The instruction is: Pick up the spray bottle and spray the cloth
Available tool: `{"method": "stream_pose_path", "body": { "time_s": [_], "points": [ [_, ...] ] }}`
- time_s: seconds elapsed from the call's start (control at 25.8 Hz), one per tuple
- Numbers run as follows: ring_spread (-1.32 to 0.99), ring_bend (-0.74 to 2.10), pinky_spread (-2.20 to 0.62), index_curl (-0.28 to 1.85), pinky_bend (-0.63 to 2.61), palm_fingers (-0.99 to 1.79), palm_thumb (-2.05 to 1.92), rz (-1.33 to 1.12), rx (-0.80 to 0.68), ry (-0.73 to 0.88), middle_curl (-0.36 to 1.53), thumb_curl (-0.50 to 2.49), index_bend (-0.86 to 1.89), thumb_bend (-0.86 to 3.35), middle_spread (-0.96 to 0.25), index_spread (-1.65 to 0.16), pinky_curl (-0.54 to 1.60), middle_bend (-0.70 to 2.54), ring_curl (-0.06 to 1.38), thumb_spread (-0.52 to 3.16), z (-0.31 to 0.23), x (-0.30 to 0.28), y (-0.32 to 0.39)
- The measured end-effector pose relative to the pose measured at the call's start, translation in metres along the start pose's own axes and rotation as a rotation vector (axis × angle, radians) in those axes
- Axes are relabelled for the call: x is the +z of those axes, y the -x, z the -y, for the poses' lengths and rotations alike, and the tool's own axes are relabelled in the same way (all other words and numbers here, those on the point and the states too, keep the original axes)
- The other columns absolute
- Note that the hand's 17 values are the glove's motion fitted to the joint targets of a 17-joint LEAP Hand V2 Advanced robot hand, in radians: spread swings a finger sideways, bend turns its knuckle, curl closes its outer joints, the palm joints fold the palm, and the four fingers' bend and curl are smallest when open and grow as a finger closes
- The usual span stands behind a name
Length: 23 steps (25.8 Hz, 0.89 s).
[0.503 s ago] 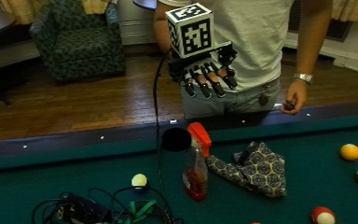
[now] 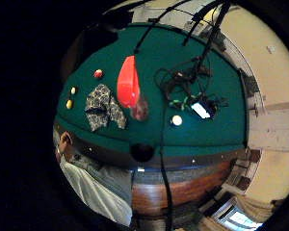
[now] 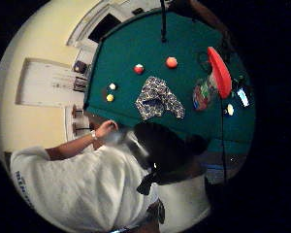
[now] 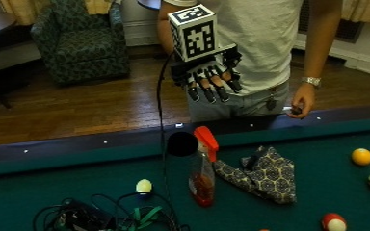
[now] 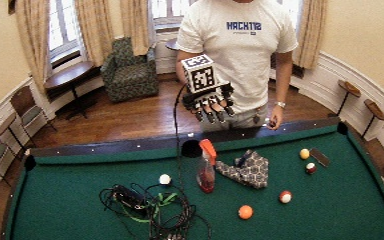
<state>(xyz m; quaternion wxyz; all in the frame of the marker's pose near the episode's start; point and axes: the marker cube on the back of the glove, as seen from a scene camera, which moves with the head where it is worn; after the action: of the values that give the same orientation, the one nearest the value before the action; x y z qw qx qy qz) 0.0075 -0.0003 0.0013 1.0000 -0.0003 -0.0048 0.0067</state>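
A clear spray bottle (image 4: 202, 174) with a red-orange trigger head stands upright on the green pool table (image 4: 313, 144), near the rail. A patterned dark cloth (image 4: 262, 174) lies crumpled just beside it. My gloved right hand (image 4: 208, 76) hangs in the air above the rail, well above the spray bottle (image 5: 205, 167), with fingers spread, pointing down and holding nothing. Both palm views look down on the spray bottle (image 2: 129, 90) (image 3: 214, 77) and the cloth (image 2: 103, 107) (image 3: 157, 98) from a distance. The bare left hand (image 4: 300, 102) rests by the rail.
A tangle of black cables with a small device (image 4: 88, 217) lies on the felt near the bottle. Pool balls (image 4: 144, 186) (image 4: 362, 156) (image 4: 334, 222) are scattered around. A side pocket (image 4: 182, 143) opens in the rail behind the bottle. An armchair (image 4: 82, 41) stands beyond.
The gloved hand has shifted slightly, staying raised above the rail with fingers spread. Bottle and cloth have not moved.
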Motion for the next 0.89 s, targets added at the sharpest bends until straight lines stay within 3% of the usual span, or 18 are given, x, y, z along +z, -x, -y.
{"method": "stream_pose_path", "body": {
  "time_s": [0.27, 0.58, 0.89],
  "points": [
    [-0.05, 0.26, 0.20, 0.23, 0.38, 0.40, 0.36, 0.064, 0.017, -0.016, 0.20, 0.18, 0.17, 0.07, -0.10, -0.43, 0.24, 0.18, 0.18, 0.96, -0.006, 0.002, -0.022],
    [-0.05, 0.28, 0.21, 0.25, 0.38, 0.40, 0.40, 0.198, 0.147, -0.034, 0.23, 0.21, 0.15, 0.04, -0.09, -0.44, 0.26, 0.18, 0.21, 1.02, -0.026, 0.018, -0.071],
    [-0.06, 0.31, 0.21, 0.25, 0.38, 0.41, 0.43, 0.470, 0.206, -0.073, 0.26, 0.24, 0.13, 0.00, -0.10, -0.43, 0.29, 0.20, 0.24, 1.04, -0.048, 0.054, -0.096]
  ]
}}
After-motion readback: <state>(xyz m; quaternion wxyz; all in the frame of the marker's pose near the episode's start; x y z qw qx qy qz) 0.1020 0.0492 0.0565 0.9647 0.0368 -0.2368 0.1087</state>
